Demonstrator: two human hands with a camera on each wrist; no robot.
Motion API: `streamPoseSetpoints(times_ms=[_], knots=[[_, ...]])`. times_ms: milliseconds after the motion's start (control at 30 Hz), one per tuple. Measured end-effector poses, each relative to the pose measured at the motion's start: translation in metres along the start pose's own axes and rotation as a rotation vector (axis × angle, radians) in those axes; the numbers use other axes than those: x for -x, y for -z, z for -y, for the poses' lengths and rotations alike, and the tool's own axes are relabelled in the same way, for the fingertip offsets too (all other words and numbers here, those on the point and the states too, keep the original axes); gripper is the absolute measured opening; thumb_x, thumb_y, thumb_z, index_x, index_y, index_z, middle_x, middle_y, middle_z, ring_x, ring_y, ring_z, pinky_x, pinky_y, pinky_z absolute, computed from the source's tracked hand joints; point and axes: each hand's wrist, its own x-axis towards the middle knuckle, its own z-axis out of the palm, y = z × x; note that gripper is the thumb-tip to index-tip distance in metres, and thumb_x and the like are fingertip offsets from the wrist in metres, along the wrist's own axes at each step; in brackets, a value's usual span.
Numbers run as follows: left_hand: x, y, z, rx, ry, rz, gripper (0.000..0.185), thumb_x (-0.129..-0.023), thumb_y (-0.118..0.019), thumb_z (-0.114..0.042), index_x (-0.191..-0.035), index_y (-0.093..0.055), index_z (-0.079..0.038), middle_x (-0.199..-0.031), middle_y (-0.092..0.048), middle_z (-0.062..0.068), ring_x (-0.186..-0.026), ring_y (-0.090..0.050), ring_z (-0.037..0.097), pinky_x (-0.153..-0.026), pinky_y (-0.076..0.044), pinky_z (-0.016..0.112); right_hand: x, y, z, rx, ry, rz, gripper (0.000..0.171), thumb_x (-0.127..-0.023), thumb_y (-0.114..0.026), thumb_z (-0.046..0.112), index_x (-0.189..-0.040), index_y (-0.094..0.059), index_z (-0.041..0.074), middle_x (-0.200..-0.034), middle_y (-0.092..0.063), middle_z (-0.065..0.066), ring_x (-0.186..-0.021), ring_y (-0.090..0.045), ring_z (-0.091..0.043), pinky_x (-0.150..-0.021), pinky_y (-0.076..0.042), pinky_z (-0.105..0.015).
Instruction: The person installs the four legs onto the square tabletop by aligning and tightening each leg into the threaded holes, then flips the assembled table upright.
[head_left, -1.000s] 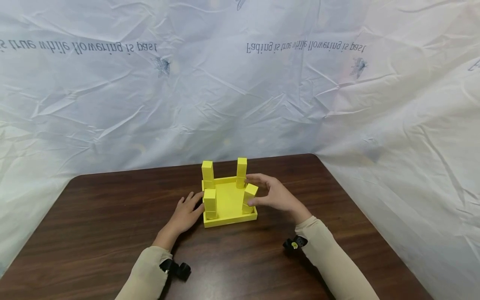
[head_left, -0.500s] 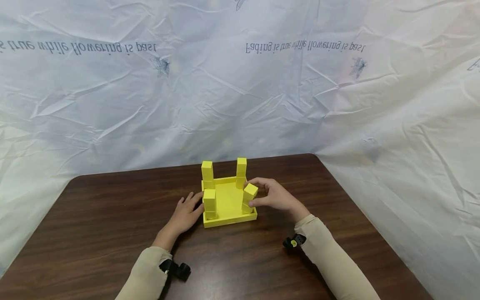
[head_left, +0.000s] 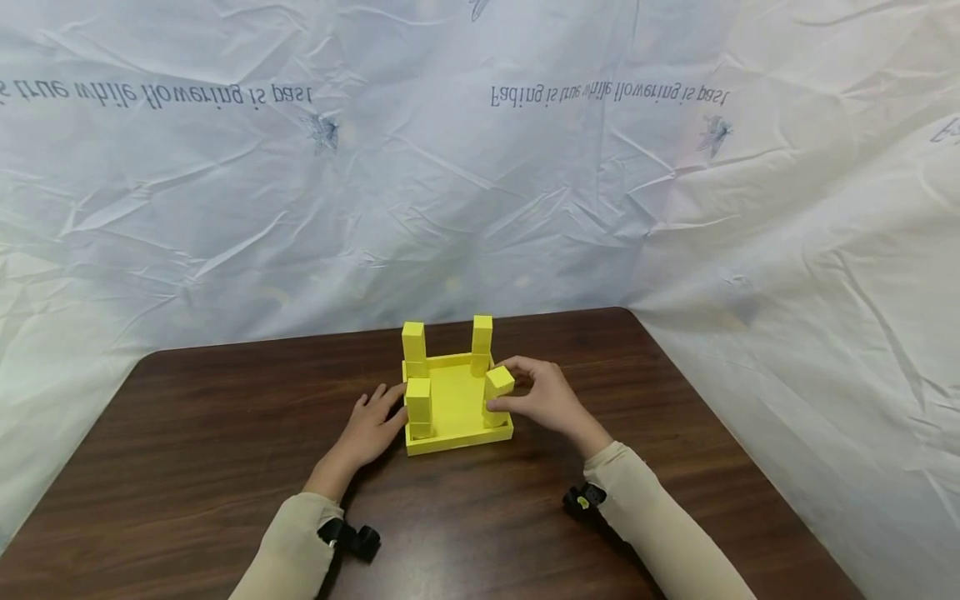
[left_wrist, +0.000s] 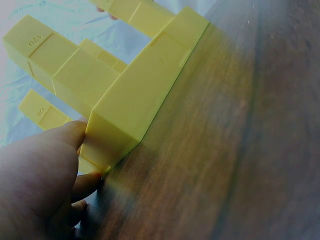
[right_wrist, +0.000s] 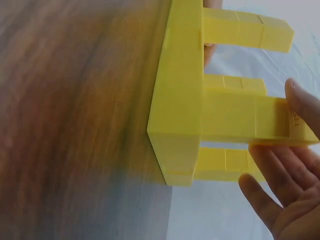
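Note:
A shallow yellow tray point(head_left: 459, 441) lies on the table with a yellow stack of blocks standing at each corner. My right hand point(head_left: 551, 400) pinches the top block point(head_left: 498, 382) of the near right stack, thumb in front and fingers behind. That block looks slightly turned against the part below it. In the right wrist view the thumb and the fingers point(right_wrist: 272, 175) lie on opposite sides of the block. My left hand point(head_left: 367, 433) rests against the tray's left side, fingers fairly straight, beside the near left stack point(head_left: 420, 407). The left wrist view shows its thumb point(left_wrist: 70, 134) touching the tray's corner.
The far left stack point(head_left: 414, 346) and far right stack point(head_left: 482, 337) rise upright behind the hands. Brown wood-grain table point(head_left: 480, 533) surrounds the tray. A wrinkled white printed sheet point(head_left: 450, 192) hangs behind the table and along its right side.
My right hand has closed in on the near right stack: its fingers drew nearer and its thumb slid left across the front. The top block has turned slightly. My left hand stays put.

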Motion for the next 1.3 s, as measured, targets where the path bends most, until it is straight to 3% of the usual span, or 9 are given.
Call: streamPoseSetpoints(times_ms=[367, 533, 667, 733, 833, 967, 1067, 1167, 1300], knots=[[0.0, 0.001, 0.001, 0.002, 0.005, 0.004, 0.057, -0.116, -0.045, -0.034, -0.165, -0.034, -0.006, -0.166, -0.035, 0.025, -0.159, -0.012, 0.047, -0.125, 0.001, 0.068, 0.006, -0.013, 0.008, 0.1, -0.006, -0.127, 0.043, -0.081, -0.095, 0.033, -0.115, -0.077, 0.014, -0.098, -0.076, 0.006, -0.09, -0.07, -0.013, -0.078, -0.06, -0.039], [0.001, 0.0, 0.002, 0.0, -0.004, -0.007, 0.057, -0.116, -0.045, -0.032, -0.165, -0.034, -0.006, -0.166, -0.036, 0.025, -0.159, -0.013, 0.048, -0.125, 0.0, 0.068, 0.007, -0.02, 0.013, 0.151, -0.022, -0.185, 0.05, -0.08, -0.095, 0.033, -0.118, -0.076, 0.007, -0.081, -0.07, 0.007, -0.074, -0.066, -0.011, -0.069, -0.058, -0.034], [0.001, 0.0, 0.002, -0.001, -0.008, -0.009, 0.056, -0.116, -0.045, -0.031, -0.165, -0.034, -0.005, -0.166, -0.036, 0.025, -0.159, -0.013, 0.048, -0.125, 0.0, 0.068, 0.006, -0.022, 0.015, 0.186, -0.044, -0.177, 0.057, -0.081, -0.094, 0.038, -0.122, -0.074, 0.005, -0.074, -0.067, 0.005, -0.064, -0.063, -0.014, -0.061, -0.056, -0.033], [0.001, 0.0, 0.001, -0.001, -0.006, -0.004, 0.057, -0.116, -0.045, -0.031, -0.165, -0.034, -0.005, -0.166, -0.035, 0.025, -0.159, -0.012, 0.047, -0.125, 0.001, 0.068, 0.006, -0.02, 0.015, 0.188, -0.066, -0.149, 0.061, -0.082, -0.093, 0.041, -0.127, -0.072, 0.005, -0.079, -0.069, 0.002, -0.068, -0.065, -0.018, -0.063, -0.057, -0.036], [0.001, 0.0, 0.0, -0.003, -0.007, 0.002, 0.057, -0.116, -0.045, -0.031, -0.165, -0.033, -0.005, -0.167, -0.034, 0.025, -0.159, -0.011, 0.047, -0.125, 0.001, 0.068, 0.006, -0.013, 0.013, 0.182, -0.095, -0.074, 0.069, -0.083, -0.091, 0.044, -0.137, -0.068, 0.008, -0.107, -0.075, -0.005, -0.095, -0.07, -0.025, -0.081, -0.06, -0.046], [0.001, 0.0, 0.0, -0.003, -0.006, -0.006, 0.057, -0.116, -0.045, -0.031, -0.165, -0.033, -0.004, -0.167, -0.034, 0.025, -0.159, -0.012, 0.047, -0.125, 0.001, 0.068, 0.002, 0.003, 0.004, 0.08, -0.064, 0.075, 0.077, -0.086, -0.091, 0.036, -0.15, -0.058, 0.009, -0.149, -0.06, -0.011, -0.132, -0.058, -0.035, -0.104, -0.051, -0.059], [0.0, 0.001, 0.0, -0.004, -0.007, -0.011, 0.057, -0.116, -0.045, -0.03, -0.165, -0.033, -0.004, -0.166, -0.035, 0.026, -0.159, -0.012, 0.048, -0.125, 0.001, 0.068, -0.004, 0.014, -0.005, -0.061, -0.018, 0.206, 0.081, -0.089, -0.089, 0.023, -0.157, -0.05, 0.007, -0.158, -0.05, -0.015, -0.134, -0.057, -0.039, -0.102, -0.053, -0.058], [0.0, 0.0, 0.0, -0.012, -0.009, -0.01, 0.057, -0.116, -0.045, -0.031, -0.165, -0.034, -0.004, -0.166, -0.035, 0.026, -0.159, -0.013, 0.048, -0.125, 0.0, 0.068, -0.01, 0.021, -0.016, -0.208, -0.001, 0.325, 0.082, -0.091, -0.086, 0.011, -0.16, -0.043, 0.002, -0.161, -0.046, -0.02, -0.13, -0.061, -0.039, -0.1, -0.057, -0.05], [0.0, -0.002, 0.0, -0.01, -0.003, -0.007, 0.057, -0.116, -0.045, -0.03, -0.165, -0.033, -0.004, -0.167, -0.034, 0.025, -0.159, -0.013, 0.047, -0.125, 0.0, 0.067, -0.015, 0.023, -0.027, -0.345, 0.006, 0.411, 0.079, -0.094, -0.081, 0.005, -0.16, -0.039, -0.004, -0.158, -0.047, -0.027, -0.129, -0.064, -0.033, -0.099, -0.058, -0.042]])
